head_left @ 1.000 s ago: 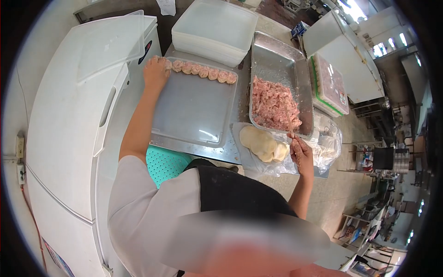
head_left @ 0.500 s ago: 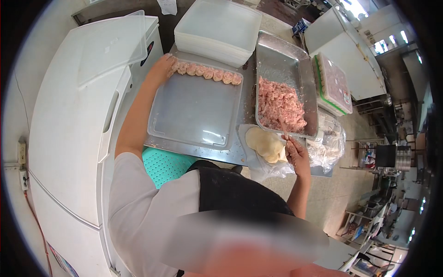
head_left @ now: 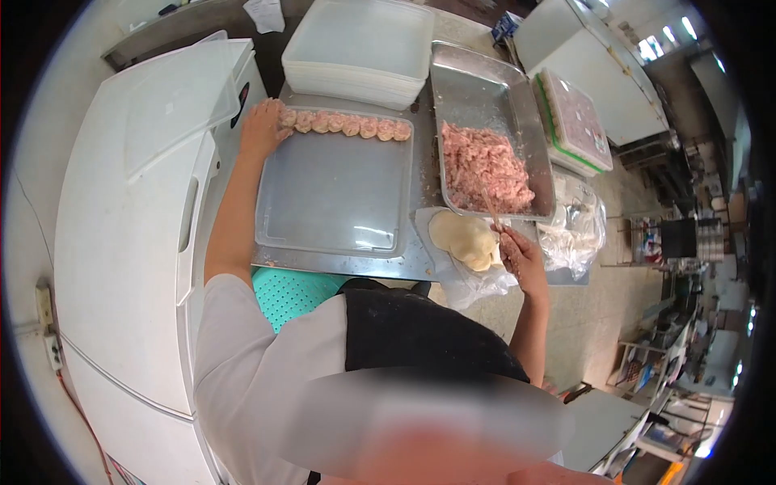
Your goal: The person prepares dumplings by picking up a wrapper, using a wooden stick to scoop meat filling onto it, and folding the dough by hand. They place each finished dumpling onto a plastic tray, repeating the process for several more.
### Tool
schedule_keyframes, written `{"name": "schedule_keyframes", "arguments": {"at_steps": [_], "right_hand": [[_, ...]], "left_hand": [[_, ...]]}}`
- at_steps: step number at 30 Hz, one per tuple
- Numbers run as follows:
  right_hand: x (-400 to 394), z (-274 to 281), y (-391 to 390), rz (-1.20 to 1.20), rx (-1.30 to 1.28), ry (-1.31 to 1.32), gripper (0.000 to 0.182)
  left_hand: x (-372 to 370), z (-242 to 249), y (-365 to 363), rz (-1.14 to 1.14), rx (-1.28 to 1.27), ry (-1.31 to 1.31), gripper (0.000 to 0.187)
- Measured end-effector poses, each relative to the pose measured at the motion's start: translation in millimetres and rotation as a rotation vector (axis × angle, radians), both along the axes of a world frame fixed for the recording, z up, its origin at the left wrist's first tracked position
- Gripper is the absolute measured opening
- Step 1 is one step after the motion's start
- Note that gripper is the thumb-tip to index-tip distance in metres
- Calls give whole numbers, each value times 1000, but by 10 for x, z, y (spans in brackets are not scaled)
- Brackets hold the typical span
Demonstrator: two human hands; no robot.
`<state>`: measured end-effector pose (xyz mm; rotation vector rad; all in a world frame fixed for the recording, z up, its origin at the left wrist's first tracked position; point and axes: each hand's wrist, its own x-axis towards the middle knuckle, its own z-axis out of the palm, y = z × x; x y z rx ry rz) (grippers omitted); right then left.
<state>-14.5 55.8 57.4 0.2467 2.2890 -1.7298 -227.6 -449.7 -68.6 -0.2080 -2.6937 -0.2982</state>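
Note:
My left hand [head_left: 263,127] is at the far left corner of a shallow clear plastic tray [head_left: 335,190], fingers apart beside the end of a row of meat-filled dumplings [head_left: 346,124]. The row runs along the tray's far edge. My right hand [head_left: 520,259] grips a thin stick-like spatula [head_left: 491,208], whose far end reaches into pink minced meat [head_left: 485,166]. That meat lies in the near part of a deep metal pan [head_left: 537,105]. Just left of my right hand, round dough wrappers [head_left: 461,240] lie overlapping on a plastic sheet [head_left: 477,293].
Behind the tray stands a stack of lidded plastic trays [head_left: 356,56]. A green-rimmed container [head_left: 572,121] sits right of the pan, with a clear plastic bag [head_left: 572,222] nearer. A white freezer [head_left: 133,242] borders the left; a turquoise perforated stool [head_left: 291,295] is below the table.
My left hand has drawn back a little to the left from the end dumpling, its fingers spreading. My right hand keeps the spatula at the meat. The whole view has shifted slightly.

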Motion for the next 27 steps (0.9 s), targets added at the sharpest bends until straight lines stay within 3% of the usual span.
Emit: {"name": "schedule_keyframes", "arguments": {"at_steps": [2,4,6,7,9,10,12,13,15,17,20,24,27], "right_hand": [[-31,-54,81,-21,0,7,33],[-77,-223,224,79,202,320,35],[-142,30,390,107,376,77,35],[-187,182,472,179,522,91,35],[-335,117,847,317,921,407,29],[-390,252,921,314,1176,356,21],[-564,496,1015,336,1423,317,21],[-652,475,1052,331,1416,317,21],[-824,434,1058,430,1584,587,18],[-973,-112,1014,606,1547,736,12],[-941,-274,745,593,1420,699,11],[-1016,16,963,716,1345,860,10],[-1172,267,1106,732,1309,770,10]], "left_hand": [[6,-25,-57,-87,-10,4,48],[1,-113,-123,-101,-72,14,50],[55,-68,-86,-121,-125,33,48],[89,-15,30,-155,-130,33,48],[207,141,206,-119,-92,169,44],[333,338,397,-136,-98,171,44],[725,784,1076,-317,193,177,36],[891,850,1356,-383,247,125,34],[1204,906,1940,-527,408,-11,30],[1426,794,2485,-682,560,-244,28],[1606,527,3114,-775,545,-526,28],[1767,276,3546,-727,473,-359,28],[1805,130,3647,-597,443,-237,29]]}}
